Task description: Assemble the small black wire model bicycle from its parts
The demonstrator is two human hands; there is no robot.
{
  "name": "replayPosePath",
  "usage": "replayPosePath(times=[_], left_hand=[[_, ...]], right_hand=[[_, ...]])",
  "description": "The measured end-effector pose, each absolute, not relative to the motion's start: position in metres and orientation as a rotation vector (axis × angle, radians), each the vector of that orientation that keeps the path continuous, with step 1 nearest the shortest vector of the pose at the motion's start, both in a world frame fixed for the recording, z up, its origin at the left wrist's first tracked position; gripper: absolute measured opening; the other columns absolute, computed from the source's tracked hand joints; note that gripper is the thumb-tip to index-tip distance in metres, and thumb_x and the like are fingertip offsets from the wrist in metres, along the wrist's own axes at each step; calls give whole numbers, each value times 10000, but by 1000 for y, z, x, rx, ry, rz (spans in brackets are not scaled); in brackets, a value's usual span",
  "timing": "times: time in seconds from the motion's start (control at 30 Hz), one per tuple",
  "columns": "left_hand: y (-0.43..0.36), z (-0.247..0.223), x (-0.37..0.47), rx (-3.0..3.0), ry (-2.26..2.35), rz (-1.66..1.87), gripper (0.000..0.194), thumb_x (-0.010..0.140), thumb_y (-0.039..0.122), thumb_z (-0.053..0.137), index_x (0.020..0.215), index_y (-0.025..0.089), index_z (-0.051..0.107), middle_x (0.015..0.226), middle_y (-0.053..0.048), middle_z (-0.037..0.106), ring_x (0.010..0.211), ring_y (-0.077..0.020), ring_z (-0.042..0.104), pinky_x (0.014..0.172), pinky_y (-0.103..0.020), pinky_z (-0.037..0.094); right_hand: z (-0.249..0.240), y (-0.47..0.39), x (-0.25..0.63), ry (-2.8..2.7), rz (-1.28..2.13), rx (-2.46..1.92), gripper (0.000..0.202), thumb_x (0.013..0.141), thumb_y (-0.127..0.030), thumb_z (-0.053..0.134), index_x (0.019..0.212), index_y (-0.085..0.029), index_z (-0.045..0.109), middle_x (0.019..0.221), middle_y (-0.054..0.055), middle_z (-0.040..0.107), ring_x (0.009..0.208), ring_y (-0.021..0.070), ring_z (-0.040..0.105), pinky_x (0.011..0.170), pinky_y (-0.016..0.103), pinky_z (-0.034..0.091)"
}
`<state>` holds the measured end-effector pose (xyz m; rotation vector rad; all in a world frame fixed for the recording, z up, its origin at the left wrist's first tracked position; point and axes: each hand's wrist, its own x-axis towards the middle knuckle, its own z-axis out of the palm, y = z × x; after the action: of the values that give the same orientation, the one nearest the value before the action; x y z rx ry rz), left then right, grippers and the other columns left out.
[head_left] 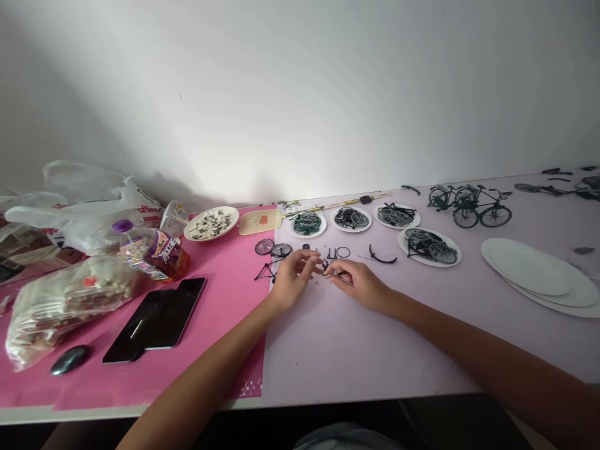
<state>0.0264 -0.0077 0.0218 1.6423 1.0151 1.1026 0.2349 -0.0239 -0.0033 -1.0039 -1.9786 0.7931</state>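
1. Reaching over the near edge of the pale lilac tabletop [356,362], two bare forearms end in hands that almost meet around the middle of the surface.
2. Towards the near-left corner, on a glossy pink sheet [225,369], lie a shiny dark computer mouse [70,359] and two flat black smartphones [140,325], well apart from the hands.
3. The right hand [354,281] pinches a small, thin, dark part [334,274] between thumb and forefinger, above mid-surface. The left hand [295,278] curls thumb and forefinger towards it; I cannot tell whether they grip anything.
4. For a piece this tiny, a light fingertip pinch, wrists propped on the surface, seems best; held low, a slipped part should land close by.
5. Just beyond the hands lie a black plastic ring [344,247] and, nearer the right edge, a curved black strip [382,260]. Keeping knuckles clear of both would avoid scattering them.
6. Farther back, a white plate [434,264] carries grey spoked wheels and black pieces.
7. Towards the back edge, a yellow measuring tape [351,202] lies left of upright dark green model bicycles [482,212].
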Motion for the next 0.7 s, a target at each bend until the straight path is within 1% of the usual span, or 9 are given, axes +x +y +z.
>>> replayPosePath(times=[0.07, 0.13, 0.2, 0.23, 0.3, 0.37, 0.47, 0.6, 0.7], left_hand=[[-5, 31, 19, 1732, 1055, 1118, 435, 961, 563, 560, 1059, 155, 672, 996, -108, 759, 592, -119, 643, 567, -251, 498], [-1, 44, 7, 1851, 1126, 1138, 439, 987, 552, 497, 1012, 155, 681, 935, -93, 758, 534, -105, 561, 513, -243, 435], [5, 59, -10, 2064, 1205, 1032, 404, 995, 497, 472, 993, 163, 700, 811, -61, 736, 573, -128, 563, 553, -247, 429], [8, 67, -21, 2192, 1251, 951, 369, 979, 469, 496, 957, 168, 709, 772, -51, 724, 599, -138, 567, 580, -250, 427], [16, 79, -45, 2362, 1390, 786, 341, 938, 447, 541, 822, 175, 710, 728, -47, 700, 614, -150, 552, 593, -262, 400], [23, 86, -67, 2358, 1489, 693, 328, 898, 450, 577, 770, 179, 710, 725, -52, 695, 632, -161, 558, 600, -268, 399], [32, 87, -92, 2244, 1503, 510, 284, 784, 464, 680, 845, 197, 751, 765, -50, 712, 654, -179, 595, 590, -263, 419], [33, 83, -95, 2118, 1366, 164, 418, 675, 546, 781, 948, 229, 781, 803, -44, 719, 702, -208, 652, 581, -253, 434], [29, 76, -87, 2123, 1360, 86, 499, 593, 560, 844, 968, 244, 755, 837, -31, 714, 732, -216, 650, 603, -253, 441]], right_hand=[[-4, -24, 235, -1941, 784, -1016, 170, 975, -358, 577, 1035, -212, 641, 852, 13, 648, 550, 101, 389, 552, 239, 367], [-4, -23, 235, -1895, 767, -1028, 180, 979, -382, 571, 1017, -213, 619, 759, -8, 595, 548, 108, 393, 549, 238, 365], [-3, -22, 235, -1853, 753, -1029, 196, 978, -408, 573, 1004, -216, 601, 696, -26, 546, 538, 112, 385, 540, 239, 360], [-3, -22, 235, -1839, 749, -1026, 206, 975, -421, 576, 998, -217, 596, 683, -29, 534, 534, 113, 381, 537, 240, 360], [-2, -22, 235, -1830, 747, -1022, 220, 970, -437, 581, 986, -218, 594, 678, -29, 525, 527, 113, 370, 531, 245, 360], [-2, -22, 235, -1839, 741, -1031, 222, 971, -438, 580, 981, -217, 599, 673, -30, 510, 528, 113, 359, 527, 249, 359], [-2, -22, 236, -1874, 743, -1045, 216, 977, -426, 577, 990, -214, 618, 677, -25, 510, 543, 117, 358, 537, 255, 372], [-4, -22, 237, -1899, 753, -1049, 208, 973, -411, 591, 999, -209, 633, 710, -14, 535, 562, 121, 367, 565, 265, 388], [-6, -20, 238, -1902, 735, -1071, 202, 965, -404, 601, 1002, -210, 646, 708, -27, 492, 561, 118, 349, 572, 263, 372]])
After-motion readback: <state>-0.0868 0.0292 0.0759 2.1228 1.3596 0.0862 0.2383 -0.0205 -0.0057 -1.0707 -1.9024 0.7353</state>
